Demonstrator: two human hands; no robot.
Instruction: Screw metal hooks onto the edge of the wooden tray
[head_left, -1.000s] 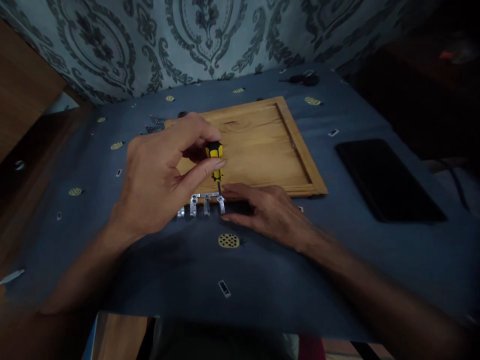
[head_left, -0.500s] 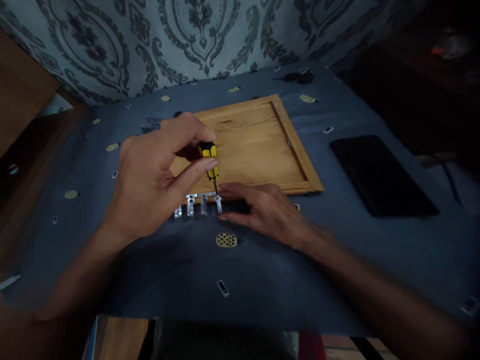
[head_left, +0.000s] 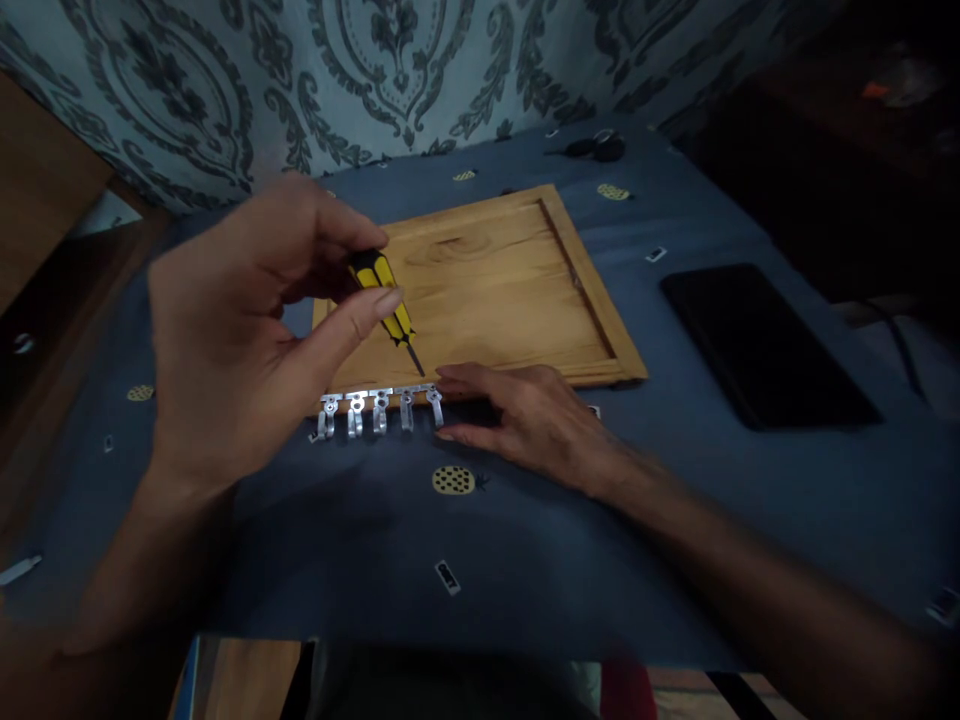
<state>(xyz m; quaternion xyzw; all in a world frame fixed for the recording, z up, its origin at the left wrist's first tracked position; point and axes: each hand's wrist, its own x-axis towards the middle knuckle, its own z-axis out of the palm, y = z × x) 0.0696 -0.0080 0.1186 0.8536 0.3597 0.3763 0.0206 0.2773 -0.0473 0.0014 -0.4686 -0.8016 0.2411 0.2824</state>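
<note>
My left hand (head_left: 240,330) is closed round the yellow and black handle of a small screwdriver (head_left: 386,300), its thumb along the near side. The screwdriver leans, and its thin tip points down just above the right end of a silver hook rail (head_left: 381,398). That rail, with several metal hooks, lies along the front edge of a framed wooden board (head_left: 495,290). My right hand (head_left: 536,420) grips the rail's right end, index finger on top at the board's edge and thumb below by the last hook. Its other fingers are curled and partly hidden.
A dark table cloth (head_left: 525,570) with pineapple prints covers the table. To the right lies a black phone-like slab (head_left: 765,345). Dark keys or a similar small item (head_left: 596,147) rest at the back, before a patterned curtain (head_left: 405,70).
My left hand has lifted the screwdriver off the rightmost hook and drawn back up and left, tilting it and uncovering more hooks. The right hand has stayed in place.
</note>
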